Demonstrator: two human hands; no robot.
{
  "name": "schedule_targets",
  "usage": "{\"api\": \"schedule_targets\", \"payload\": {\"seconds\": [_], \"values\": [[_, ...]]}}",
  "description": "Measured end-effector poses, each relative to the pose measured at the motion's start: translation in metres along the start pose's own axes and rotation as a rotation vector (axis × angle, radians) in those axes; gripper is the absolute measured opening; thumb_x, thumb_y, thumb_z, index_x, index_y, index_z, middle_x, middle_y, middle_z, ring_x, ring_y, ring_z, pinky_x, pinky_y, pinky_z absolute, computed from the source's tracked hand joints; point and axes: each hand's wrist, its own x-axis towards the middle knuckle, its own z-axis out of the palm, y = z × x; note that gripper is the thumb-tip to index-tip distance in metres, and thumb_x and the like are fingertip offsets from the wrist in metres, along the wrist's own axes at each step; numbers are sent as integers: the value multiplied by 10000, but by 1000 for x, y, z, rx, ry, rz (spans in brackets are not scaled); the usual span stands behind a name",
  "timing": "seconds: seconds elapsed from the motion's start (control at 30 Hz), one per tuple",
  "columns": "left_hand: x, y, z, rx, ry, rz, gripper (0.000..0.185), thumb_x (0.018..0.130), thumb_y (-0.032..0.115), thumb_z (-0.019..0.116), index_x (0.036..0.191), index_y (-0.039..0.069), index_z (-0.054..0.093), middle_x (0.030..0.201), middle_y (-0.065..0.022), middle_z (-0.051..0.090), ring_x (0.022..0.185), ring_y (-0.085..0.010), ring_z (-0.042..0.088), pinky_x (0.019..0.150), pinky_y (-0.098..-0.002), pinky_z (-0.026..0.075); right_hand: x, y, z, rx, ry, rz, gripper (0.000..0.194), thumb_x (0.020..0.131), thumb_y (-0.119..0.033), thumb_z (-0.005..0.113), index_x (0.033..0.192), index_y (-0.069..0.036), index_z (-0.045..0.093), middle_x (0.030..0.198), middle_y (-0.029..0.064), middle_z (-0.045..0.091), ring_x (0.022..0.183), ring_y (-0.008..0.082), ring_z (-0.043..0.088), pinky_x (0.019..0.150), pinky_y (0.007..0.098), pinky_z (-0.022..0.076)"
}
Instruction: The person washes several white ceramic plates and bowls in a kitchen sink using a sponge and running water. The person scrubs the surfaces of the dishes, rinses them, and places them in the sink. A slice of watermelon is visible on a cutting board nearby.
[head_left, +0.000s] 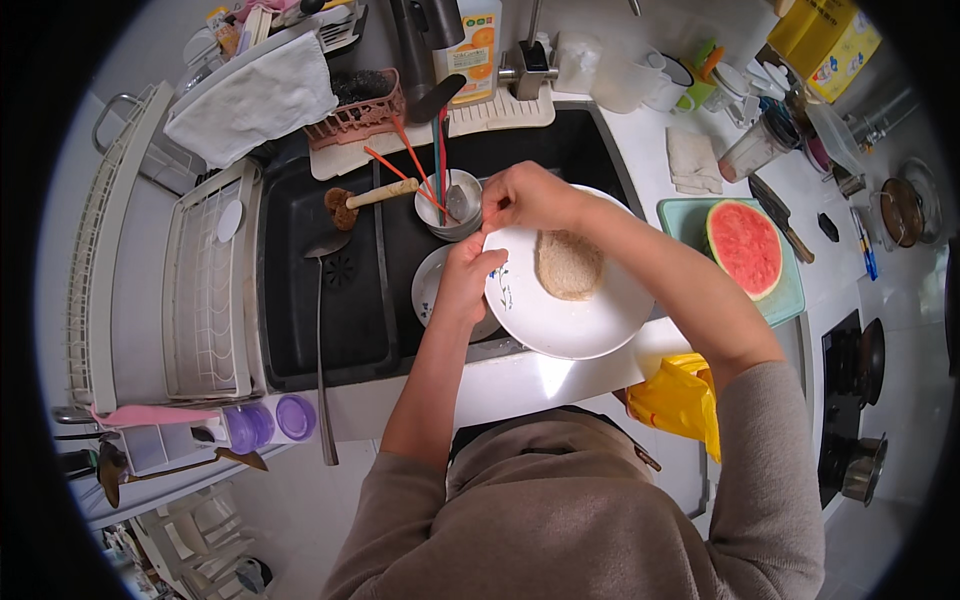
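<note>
My left hand grips the left edge of a white plate with a blue flower pattern, its thumb on the rim. On the plate lies a beige loofah-like scrubbing pad, partly behind my right forearm. My right hand is at the plate's upper left edge with its fingertips drawn together; whether they pinch anything is hidden. Just left of it, stacked bowls hold chopsticks and a spoon in the black sink. Another white plate lies in the sink beneath my left hand.
A wooden-handled brush and a long metal ladle lie across the left basin. At right, a cut watermelon rests on a green cutting board, beside a knife. A yellow bag hangs below the counter edge. The faucet stands behind.
</note>
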Motion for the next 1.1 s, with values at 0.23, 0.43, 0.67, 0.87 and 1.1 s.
{"api": "schedule_targets", "payload": {"seconds": [0.23,0.43,0.67,0.87,1.1], "values": [[2,6,0,45,-16,18,424,817,-44,489,1241,-64,492,1050,-116,634,897,-157,644,805,-284,518,-2,-1,-7,-50,35,-92,87,660,-37,697,745,-39,675,724,89,641,661,219,610,644,315,485],[5,2,-2,10,0,24,427,815,-47,488,1242,-66,490,1063,-123,632,909,-162,643,814,-290,517,-7,0,0,-230,206,-52,101,673,-17,687,762,-49,654,798,86,614,776,255,597,704,337,485],[3,4,-19,-5,93,94,365,880,35,525,1235,-44,503,1081,-106,627,930,-148,626,814,-276,506,-60,-3,5,-577,212,-31,294,736,-259,679,946,-54,673,944,135,613,926,327,562,831,402,481],[7,-9,-20,-34,152,116,320,949,207,540,1188,-5,542,1053,-62,620,910,-114,594,791,-256,489,-75,-27,46,-294,20,-140,577,730,-192,657,1256,-12,505,1274,189,457,1199,384,396,1015,412,371],[11,0,-9,-85,252,138,302,960,186,515,1189,-10,536,1065,-67,605,932,-118,581,817,-269,480,-58,-22,40,-603,60,-316,570,711,-224,602,1238,-20,532,1227,135,490,1179,363,419,1021,408,370]]}}
